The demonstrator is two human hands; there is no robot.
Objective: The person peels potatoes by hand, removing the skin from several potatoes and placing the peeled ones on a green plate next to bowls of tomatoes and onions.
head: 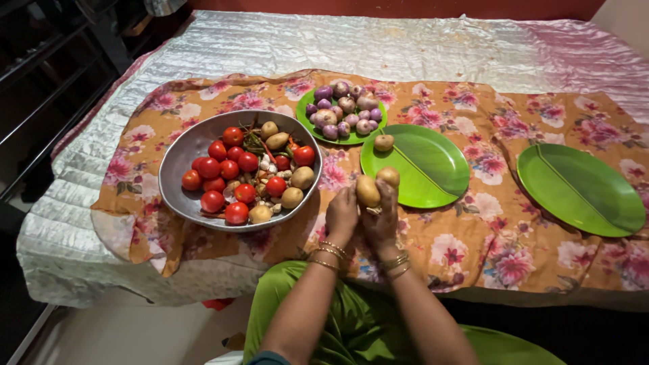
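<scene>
Here, left hand (341, 215) fingers clamped on potato (367, 190); right hand (382, 217) fingers clamped on second potato (388, 177), near green plate (433, 172).

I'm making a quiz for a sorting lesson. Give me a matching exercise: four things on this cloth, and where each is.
Things:
1. tomatoes
2. purple onions
3. lone potato
4. far-right green plate

Places:
A. on the small green plate at the back
B. nothing on it
C. in the metal bowl
D. on the rim of the middle green plate

Pairs: 1-C, 2-A, 3-D, 4-B
</scene>
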